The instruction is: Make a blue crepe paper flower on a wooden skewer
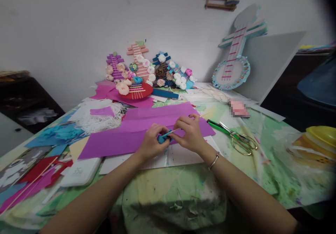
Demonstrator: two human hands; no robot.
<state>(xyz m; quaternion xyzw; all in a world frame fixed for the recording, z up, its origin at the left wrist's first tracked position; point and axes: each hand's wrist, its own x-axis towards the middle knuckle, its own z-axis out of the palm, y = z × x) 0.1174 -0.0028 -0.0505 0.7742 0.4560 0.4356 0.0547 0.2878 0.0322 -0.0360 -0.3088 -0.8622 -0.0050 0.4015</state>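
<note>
My left hand (155,141) is closed, its fingers pinching a small crumpled blue piece (161,139), perhaps paper. My right hand (190,133) is closed too, its fingers on a thin stick (172,131) that lies against the blue piece. Both hands meet just above a large folded purple sheet (112,143). Under that sheet lies a white board (181,158), its front edge showing. The fingers partly hide the blue piece, so its full shape cannot be made out.
Gold-handled scissors (244,144) and a green cutter (219,127) lie to the right. Decorated guitar-shaped crafts (138,89) stand along the wall. White shredded paper (101,122), a white box (81,171) and coloured scraps (52,172) are on the left. A yellow-lidded tub (321,137) stands far right.
</note>
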